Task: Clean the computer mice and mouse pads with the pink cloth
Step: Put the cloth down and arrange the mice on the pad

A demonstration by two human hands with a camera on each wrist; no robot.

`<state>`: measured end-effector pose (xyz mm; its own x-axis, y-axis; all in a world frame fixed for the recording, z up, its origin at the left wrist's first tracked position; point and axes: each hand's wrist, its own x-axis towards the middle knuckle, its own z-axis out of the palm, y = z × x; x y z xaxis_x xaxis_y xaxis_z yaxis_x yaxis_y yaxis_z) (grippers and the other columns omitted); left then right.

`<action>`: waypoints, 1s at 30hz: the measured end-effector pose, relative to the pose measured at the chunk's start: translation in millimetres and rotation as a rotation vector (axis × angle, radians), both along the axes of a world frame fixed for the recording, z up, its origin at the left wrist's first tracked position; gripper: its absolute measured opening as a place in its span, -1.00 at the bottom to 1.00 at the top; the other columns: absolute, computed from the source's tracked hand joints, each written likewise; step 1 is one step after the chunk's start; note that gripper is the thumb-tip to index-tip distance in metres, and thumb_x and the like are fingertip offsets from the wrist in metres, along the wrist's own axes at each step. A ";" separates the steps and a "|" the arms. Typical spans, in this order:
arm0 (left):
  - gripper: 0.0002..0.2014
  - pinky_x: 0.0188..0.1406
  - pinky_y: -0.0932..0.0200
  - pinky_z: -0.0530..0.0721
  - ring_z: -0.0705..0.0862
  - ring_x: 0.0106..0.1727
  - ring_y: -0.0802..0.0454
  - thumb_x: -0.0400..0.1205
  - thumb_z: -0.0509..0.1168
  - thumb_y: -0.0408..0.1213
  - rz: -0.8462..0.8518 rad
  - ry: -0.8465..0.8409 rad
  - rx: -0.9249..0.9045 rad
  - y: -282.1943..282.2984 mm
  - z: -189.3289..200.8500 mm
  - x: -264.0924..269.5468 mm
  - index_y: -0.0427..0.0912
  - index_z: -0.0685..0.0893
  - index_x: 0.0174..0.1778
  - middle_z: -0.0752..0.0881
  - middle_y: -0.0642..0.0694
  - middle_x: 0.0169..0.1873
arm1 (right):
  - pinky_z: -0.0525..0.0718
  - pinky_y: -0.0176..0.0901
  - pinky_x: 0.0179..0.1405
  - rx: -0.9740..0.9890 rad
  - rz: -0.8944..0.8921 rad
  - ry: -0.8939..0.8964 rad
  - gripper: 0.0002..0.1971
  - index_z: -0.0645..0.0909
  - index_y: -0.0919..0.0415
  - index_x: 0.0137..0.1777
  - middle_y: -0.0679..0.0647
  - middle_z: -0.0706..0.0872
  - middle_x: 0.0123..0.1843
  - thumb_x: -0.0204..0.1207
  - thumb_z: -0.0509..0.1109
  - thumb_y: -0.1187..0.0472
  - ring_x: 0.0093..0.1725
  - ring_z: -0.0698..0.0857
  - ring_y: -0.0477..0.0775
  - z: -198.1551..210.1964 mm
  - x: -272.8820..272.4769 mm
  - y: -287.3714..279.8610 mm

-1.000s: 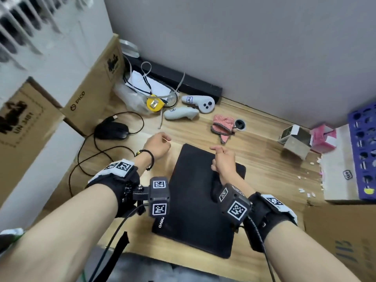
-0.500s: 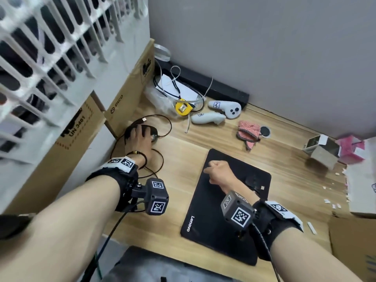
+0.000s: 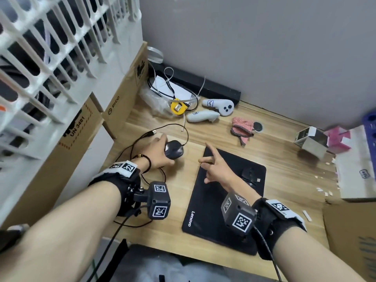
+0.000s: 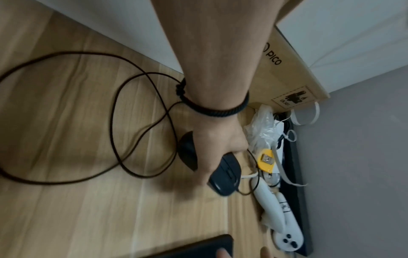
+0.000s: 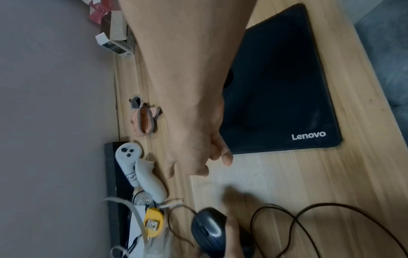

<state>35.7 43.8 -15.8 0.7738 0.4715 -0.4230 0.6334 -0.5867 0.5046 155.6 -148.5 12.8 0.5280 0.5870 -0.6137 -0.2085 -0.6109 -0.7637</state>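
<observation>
My left hand [image 3: 162, 152] grips a black wired mouse [image 3: 173, 152] and holds it just above the desk, left of the black Lenovo mouse pad [image 3: 219, 208]. The left wrist view shows the same mouse [image 4: 225, 178] in my fingers, with its shadow on the wood beneath. Its cable [image 3: 140, 142] loops loosely on the desk. My right hand [image 3: 211, 165] hovers open, fingers spread, over the pad's far left corner. A second black mouse [image 3: 249, 176] lies on the pad. Near the wall the pink cloth [image 3: 242, 128] lies crumpled, and neither hand touches it.
Two white controllers [image 3: 218, 105] and a yellow tape measure [image 3: 178, 107] lie by a black bar [image 3: 203, 86] at the wall. Cardboard boxes [image 3: 122, 106] line the left edge. A small open box [image 3: 311, 139], a pink box [image 3: 337, 139] and a white box [image 3: 358, 169] stand right.
My left hand reached left to the wired mouse, took hold of it and brought it back toward the pad. My right hand opened from a loose fist.
</observation>
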 end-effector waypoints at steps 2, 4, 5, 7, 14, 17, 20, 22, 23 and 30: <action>-0.37 -0.27 0.20 0.50 0.61 -0.08 -0.02 0.28 0.61 -0.06 -0.002 -0.106 -0.138 -11.4 15.5 7.9 -0.10 0.38 0.09 0.60 -0.03 -0.05 | 0.66 -0.20 -0.54 0.026 0.064 -0.081 -0.19 0.08 -0.25 0.67 0.08 0.52 0.12 0.62 0.12 0.56 -0.55 0.45 -0.05 8.4 2.2 4.2; -0.37 -0.34 0.45 0.53 0.62 -0.17 0.13 0.32 0.62 -0.10 -0.012 -0.155 -0.330 -22.8 30.2 13.1 -0.10 0.40 0.17 0.64 0.03 -0.09 | 0.66 -0.20 -0.48 0.037 0.119 -0.139 -0.25 0.20 -0.15 0.66 0.09 0.56 0.09 0.62 0.07 0.57 -0.50 0.50 -0.02 14.7 3.3 7.2; -0.37 -0.28 0.49 0.56 0.64 -0.15 0.16 0.34 0.62 -0.09 -0.018 -0.163 -0.449 -26.9 33.5 15.5 -0.09 0.41 0.20 0.66 0.03 -0.05 | 0.65 -0.20 -0.49 0.038 0.114 -0.145 -0.34 0.32 -0.06 0.62 0.10 0.61 0.00 0.63 0.07 0.56 -0.53 0.50 -0.04 15.0 4.1 8.0; -0.36 -0.09 0.32 0.64 0.68 -0.01 0.13 0.38 0.60 -0.02 -0.037 -0.174 -0.618 -33.7 41.8 16.6 -0.04 0.43 0.27 0.67 0.02 0.07 | 0.64 -0.20 -0.51 0.030 -0.003 -0.115 -0.49 0.54 0.11 0.45 0.10 0.65 -0.26 0.63 0.06 0.52 -0.58 0.49 -0.07 17.2 3.8 8.3; -0.32 0.16 0.21 0.68 0.64 0.18 0.15 0.50 0.51 -0.26 -0.073 -0.318 -0.943 -55.8 66.3 13.7 -0.06 0.31 0.48 0.57 -0.07 0.26 | 0.68 -0.16 -0.45 0.065 -0.309 0.045 -0.80 0.63 0.14 0.10 0.16 0.72 -0.20 0.70 0.16 0.22 -0.38 0.60 0.04 13.0 -8.8 -0.5; -0.32 -0.02 0.37 0.66 0.66 0.12 0.27 0.51 0.46 -0.31 -0.089 -0.379 -1.001 -69.5 73.5 22.2 -0.18 0.32 0.52 0.61 -0.05 0.24 | 0.68 -0.18 -0.28 0.087 -0.196 -0.039 -0.79 0.60 -0.01 0.02 0.06 0.75 -0.04 0.71 0.17 0.29 -0.14 0.67 0.03 14.8 -23.3 -2.6; -0.49 -0.28 0.52 0.59 0.64 -0.15 0.37 0.60 0.40 -0.23 -0.079 -0.414 -0.878 -81.5 83.2 31.9 -0.30 0.44 0.43 0.65 -0.01 0.03 | 0.69 -0.21 0.02 0.169 -0.084 -0.097 -0.75 0.51 -0.07 0.12 -0.15 0.69 -0.03 0.73 0.16 0.34 -0.05 0.68 -0.18 17.3 -34.3 -3.8; -0.62 -0.31 0.54 0.59 0.64 -0.20 0.37 0.66 0.35 -0.28 -0.092 -0.440 -0.798 -83.7 84.2 33.5 -0.34 0.50 0.35 0.66 -0.02 -0.03 | 0.74 0.00 0.11 0.156 0.003 -0.080 -0.83 0.57 0.11 0.10 0.05 0.69 -0.16 0.74 0.15 0.30 -0.15 0.75 -0.06 16.4 -40.3 -3.8; -0.66 -0.19 0.52 0.62 0.65 -0.12 0.33 0.66 0.34 -0.31 -0.100 -0.455 -0.787 -84.6 84.1 32.9 -0.32 0.53 0.34 0.67 -0.05 0.02 | 0.79 0.07 0.05 0.125 0.012 -0.070 -0.84 0.56 0.25 0.05 0.15 0.63 -0.25 0.74 0.13 0.29 -0.27 0.74 0.01 18.0 -42.1 -4.0; -0.43 0.22 0.31 0.52 0.60 0.26 0.08 0.50 0.49 -0.34 0.149 -0.545 -0.488 -71.7 66.2 28.0 -0.14 0.53 0.45 0.63 0.00 0.25 | 0.54 -0.10 -0.42 -0.019 0.062 -0.097 -0.66 0.57 0.20 -0.22 -0.06 0.32 -0.56 0.74 0.15 0.09 -0.64 0.34 -0.09 23.9 -35.6 -17.6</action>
<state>63.7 -27.8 50.3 0.8764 0.4446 -0.1852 0.2739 -0.1437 0.9510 120.0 -166.1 36.7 0.5485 0.6089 -0.5731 -0.0958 -0.6351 -0.7664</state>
